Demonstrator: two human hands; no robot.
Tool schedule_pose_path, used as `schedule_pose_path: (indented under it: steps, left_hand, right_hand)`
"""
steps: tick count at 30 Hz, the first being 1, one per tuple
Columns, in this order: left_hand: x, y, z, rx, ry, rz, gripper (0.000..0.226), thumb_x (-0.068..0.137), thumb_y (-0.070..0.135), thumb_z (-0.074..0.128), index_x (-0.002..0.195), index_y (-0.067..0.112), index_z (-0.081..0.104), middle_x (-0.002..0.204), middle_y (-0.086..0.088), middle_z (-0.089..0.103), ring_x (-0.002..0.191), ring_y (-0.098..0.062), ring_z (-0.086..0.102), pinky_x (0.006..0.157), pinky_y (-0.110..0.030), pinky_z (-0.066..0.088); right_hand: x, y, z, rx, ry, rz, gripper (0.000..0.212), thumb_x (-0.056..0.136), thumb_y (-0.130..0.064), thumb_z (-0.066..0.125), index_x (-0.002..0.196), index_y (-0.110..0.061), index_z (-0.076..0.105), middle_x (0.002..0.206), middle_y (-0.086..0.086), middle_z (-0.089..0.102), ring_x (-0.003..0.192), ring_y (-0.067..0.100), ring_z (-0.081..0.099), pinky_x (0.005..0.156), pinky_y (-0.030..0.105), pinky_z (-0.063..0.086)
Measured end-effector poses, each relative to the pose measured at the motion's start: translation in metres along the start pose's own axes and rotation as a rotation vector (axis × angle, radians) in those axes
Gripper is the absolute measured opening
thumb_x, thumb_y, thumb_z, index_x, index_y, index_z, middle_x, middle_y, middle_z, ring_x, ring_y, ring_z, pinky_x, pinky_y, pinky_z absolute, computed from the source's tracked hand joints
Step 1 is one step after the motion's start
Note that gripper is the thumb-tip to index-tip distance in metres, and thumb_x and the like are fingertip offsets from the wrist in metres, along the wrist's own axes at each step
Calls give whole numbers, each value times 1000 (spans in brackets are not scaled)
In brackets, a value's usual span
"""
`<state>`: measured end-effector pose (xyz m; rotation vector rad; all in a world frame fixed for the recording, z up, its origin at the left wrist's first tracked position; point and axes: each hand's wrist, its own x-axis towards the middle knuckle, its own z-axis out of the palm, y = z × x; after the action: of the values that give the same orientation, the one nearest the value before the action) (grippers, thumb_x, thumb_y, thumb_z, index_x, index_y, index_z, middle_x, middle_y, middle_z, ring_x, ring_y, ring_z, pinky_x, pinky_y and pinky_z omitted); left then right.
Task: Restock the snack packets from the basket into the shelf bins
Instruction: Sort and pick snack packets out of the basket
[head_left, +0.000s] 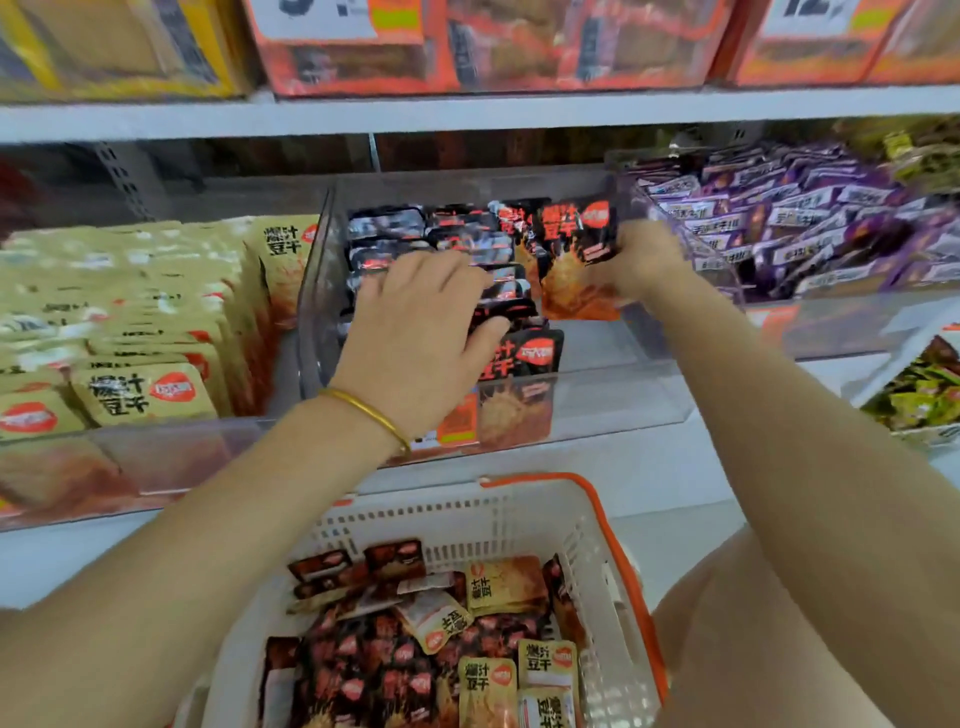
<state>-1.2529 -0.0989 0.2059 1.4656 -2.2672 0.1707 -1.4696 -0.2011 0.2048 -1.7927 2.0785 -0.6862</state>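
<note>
A clear plastic shelf bin (597, 400) in the middle holds rows of black-and-orange snack packets (447, 244). My left hand (421, 327) lies on top of the left rows, fingers spread and thumb against a packet at the front. My right hand (641, 262) grips a bunch of upright black packets (576, 260) at the bin's right side. Below, a white basket with an orange rim (587, 525) holds several black packets (363, 670) and beige packets (504, 584) in a loose pile.
A bin of beige packets (135, 332) stands to the left, a bin of purple packets (810, 228) to the right. Green packets (919, 389) lie in a tray at far right. Orange boxes (467, 47) fill the shelf above, whose edge overhangs the bins.
</note>
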Motion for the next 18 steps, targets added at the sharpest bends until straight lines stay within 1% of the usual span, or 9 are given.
schedule_pose_path:
  steps: [4,5,7,8,10,13,15,16,18]
  left_hand:
    - [2,-7,15,19,-4,-11,56,88,48,29,117,13,61,126,-6,57,119,-31,48,91,-47,39]
    - [2,-8,17,25,4,-6,54,89,48,30,117,14,62,126,-6,58,118,-30,49,91,-46,39]
    - [3,-9,20,35,8,1,53,90,47,30,117,15,62,126,-5,59,118,-29,50,90,-45,39]
    - [3,-9,20,38,-1,0,52,90,47,30,117,15,61,126,-4,58,118,-29,50,90,-45,39]
    - [2,-9,19,43,-6,2,51,90,47,30,117,16,61,126,-3,58,118,-29,51,90,-44,39]
    - [1,-11,20,41,0,5,50,91,46,30,118,17,60,128,-2,57,119,-27,49,92,-43,36]
    - [1,-13,20,40,10,8,49,91,46,31,117,17,60,128,-2,57,118,-27,49,92,-41,33]
    - [1,-14,20,41,18,10,49,91,46,31,117,17,61,127,-2,57,118,-27,50,92,-40,31]
    - [1,-14,19,35,46,19,47,91,44,32,116,16,61,125,-3,58,117,-28,50,91,-36,27]
  right_hand:
    - [50,10,41,90,-128,137,38,79,-15,76,113,-7,61,114,13,64,88,17,55,79,33,49]
    - [60,10,46,150,-162,164,39,79,-13,74,115,-9,59,115,9,63,93,19,58,78,32,50]
    - [79,8,53,197,-201,179,44,80,-13,73,120,-7,58,121,13,61,107,27,61,89,36,52]
    - [83,4,56,144,-197,166,44,81,-16,73,121,-5,58,121,15,61,110,29,60,93,35,50]
    - [90,-2,62,56,-130,138,43,83,-23,71,119,-3,58,117,12,63,110,28,60,89,30,46]
    - [98,-9,76,25,-76,121,42,87,-28,67,119,-2,57,119,14,62,112,29,58,88,32,45]
    - [97,-13,79,-29,-47,116,37,89,-32,64,106,1,60,118,16,63,111,29,59,87,32,45]
    - [95,-15,79,-34,-44,124,35,89,-32,64,91,2,57,118,16,63,110,29,60,87,32,46]
    - [90,-20,75,-21,-54,143,44,87,-31,67,67,-4,38,114,17,63,107,29,62,85,32,49]
